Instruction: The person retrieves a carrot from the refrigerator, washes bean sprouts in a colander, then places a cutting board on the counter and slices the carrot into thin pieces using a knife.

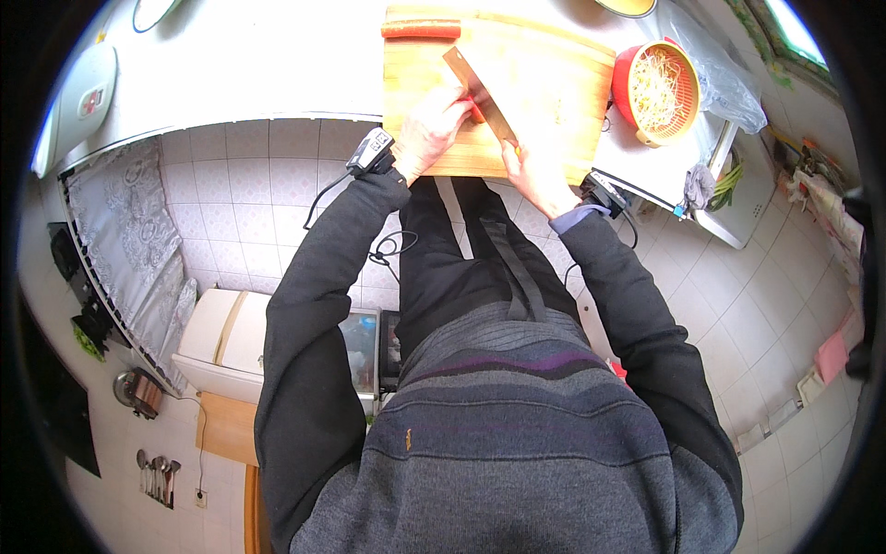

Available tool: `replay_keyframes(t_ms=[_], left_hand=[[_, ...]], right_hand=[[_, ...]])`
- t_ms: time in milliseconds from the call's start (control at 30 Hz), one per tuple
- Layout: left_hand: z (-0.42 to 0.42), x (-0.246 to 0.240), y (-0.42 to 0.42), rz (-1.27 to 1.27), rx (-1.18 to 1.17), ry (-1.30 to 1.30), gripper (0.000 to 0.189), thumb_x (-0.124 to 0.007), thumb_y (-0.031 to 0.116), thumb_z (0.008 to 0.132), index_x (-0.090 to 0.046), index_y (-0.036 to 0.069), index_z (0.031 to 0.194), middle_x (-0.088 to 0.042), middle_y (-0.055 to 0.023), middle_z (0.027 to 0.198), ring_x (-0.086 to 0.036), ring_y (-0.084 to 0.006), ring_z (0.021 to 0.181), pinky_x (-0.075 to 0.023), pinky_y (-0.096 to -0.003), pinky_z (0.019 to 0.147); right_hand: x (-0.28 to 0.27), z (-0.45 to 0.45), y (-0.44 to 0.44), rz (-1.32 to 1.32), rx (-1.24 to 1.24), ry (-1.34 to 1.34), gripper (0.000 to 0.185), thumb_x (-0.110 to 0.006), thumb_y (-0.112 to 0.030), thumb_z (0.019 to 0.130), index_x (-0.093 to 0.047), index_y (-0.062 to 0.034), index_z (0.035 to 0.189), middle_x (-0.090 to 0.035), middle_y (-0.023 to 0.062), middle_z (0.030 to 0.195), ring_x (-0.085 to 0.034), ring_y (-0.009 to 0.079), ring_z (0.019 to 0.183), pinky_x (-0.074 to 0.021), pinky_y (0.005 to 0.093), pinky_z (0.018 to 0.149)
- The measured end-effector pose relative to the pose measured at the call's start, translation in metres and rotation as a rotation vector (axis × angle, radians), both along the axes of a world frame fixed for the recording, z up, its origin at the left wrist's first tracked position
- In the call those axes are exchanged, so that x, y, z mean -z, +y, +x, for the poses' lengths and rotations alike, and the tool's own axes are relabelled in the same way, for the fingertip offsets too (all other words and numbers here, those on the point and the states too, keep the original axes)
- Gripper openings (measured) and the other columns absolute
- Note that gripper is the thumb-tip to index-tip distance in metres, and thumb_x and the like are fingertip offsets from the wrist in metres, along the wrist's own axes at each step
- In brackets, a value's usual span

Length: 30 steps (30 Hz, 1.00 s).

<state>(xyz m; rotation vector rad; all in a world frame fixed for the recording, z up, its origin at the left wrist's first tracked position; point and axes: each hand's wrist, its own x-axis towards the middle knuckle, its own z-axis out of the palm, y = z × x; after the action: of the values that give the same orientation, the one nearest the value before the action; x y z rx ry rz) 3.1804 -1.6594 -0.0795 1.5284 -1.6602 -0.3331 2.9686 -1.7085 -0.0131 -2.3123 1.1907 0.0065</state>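
Note:
On a wooden cutting board [547, 83] my right hand [529, 166] grips the handle end of a kitchen knife [488, 104] with a broad blade. The blade slants away to the upper left, its side close against a small red-orange piece of food [476, 113], perhaps sausage or carrot. My left hand [436, 128] pinches that piece with bent fingers, very near the blade. Farther back, along the board's far left edge, lies a long red stick [421, 28], which looks like a sausage or a carrot. Glare washes out part of the board.
Right of the board, bean sprouts [656, 86] fill a yellow strainer [689, 104] set in a red basin [625, 82]. A clear plastic bag [727, 83] lies beyond it. A yellow-rimmed bowl [628, 5] is at the back, and a white appliance [76, 107] stands far left on the white counter [263, 62].

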Motion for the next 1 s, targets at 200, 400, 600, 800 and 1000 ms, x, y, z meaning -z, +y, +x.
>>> replay_keyframes(t_ms=[200, 400, 600, 800, 1000], left_hand=[[0.001, 0.001, 0.000, -0.005, -0.001, 0.006, 0.023, -0.079, 0.005, 0.083, -0.074, 0.001, 0.104, -0.072, -0.0135, 0.109, -0.070, -0.0313, 0.102, -0.0589, -0.0386, 0.088], [0.002, -0.001, 0.000, 0.008, 0.013, 0.037, 0.024, -0.080, 0.005, 0.083, -0.074, 0.001, 0.106, -0.072, -0.0129, 0.110, -0.071, -0.0316, 0.101, -0.0590, -0.0391, 0.088], [0.001, -0.003, -0.002, -0.022, 0.025, 0.023, 0.020, -0.075, 0.005, 0.083, -0.073, 0.001, 0.103, -0.071, -0.0115, 0.109, -0.070, -0.0288, 0.100, -0.0590, -0.0373, 0.085], [0.000, -0.003, -0.003, 0.005, 0.007, 0.003, 0.018, -0.074, 0.006, 0.084, -0.073, 0.002, 0.102, -0.070, -0.0109, 0.111, -0.069, -0.0285, 0.100, -0.0583, -0.0374, 0.086], [-0.002, 0.000, -0.001, 0.016, 0.009, -0.006, 0.022, -0.077, 0.007, 0.085, -0.072, 0.002, 0.105, -0.070, -0.0121, 0.111, -0.069, -0.0299, 0.101, -0.0584, -0.0378, 0.087]], right_hand=[[0.003, 0.002, 0.000, -0.040, -0.015, 0.046, 0.027, -0.069, -0.025, 0.096, -0.073, 0.0022, 0.099, -0.070, 0.0241, 0.082, -0.069, 0.0400, 0.076, -0.0548, 0.0466, 0.073], [0.012, 0.016, -0.003, -0.115, -0.041, 0.015, 0.022, -0.068, -0.017, 0.092, -0.069, 0.0013, 0.104, -0.068, 0.0252, 0.090, -0.067, 0.0428, 0.083, -0.0543, 0.0491, 0.079], [0.005, 0.020, -0.012, -0.197, -0.099, 0.070, 0.029, -0.073, -0.026, 0.090, -0.072, 0.0001, 0.103, -0.068, 0.0215, 0.087, -0.066, 0.0399, 0.084, -0.0523, 0.0489, 0.082], [-0.015, 0.020, -0.021, -0.144, -0.151, 0.126, 0.025, -0.072, -0.022, 0.090, -0.071, 0.0007, 0.100, -0.068, 0.0220, 0.087, -0.067, 0.0389, 0.083, -0.0527, 0.0491, 0.081], [-0.020, 0.008, -0.012, -0.126, -0.081, 0.020, 0.019, -0.070, -0.018, 0.092, -0.069, 0.0012, 0.095, -0.067, 0.0222, 0.082, -0.066, 0.0402, 0.078, -0.0526, 0.0484, 0.077]])
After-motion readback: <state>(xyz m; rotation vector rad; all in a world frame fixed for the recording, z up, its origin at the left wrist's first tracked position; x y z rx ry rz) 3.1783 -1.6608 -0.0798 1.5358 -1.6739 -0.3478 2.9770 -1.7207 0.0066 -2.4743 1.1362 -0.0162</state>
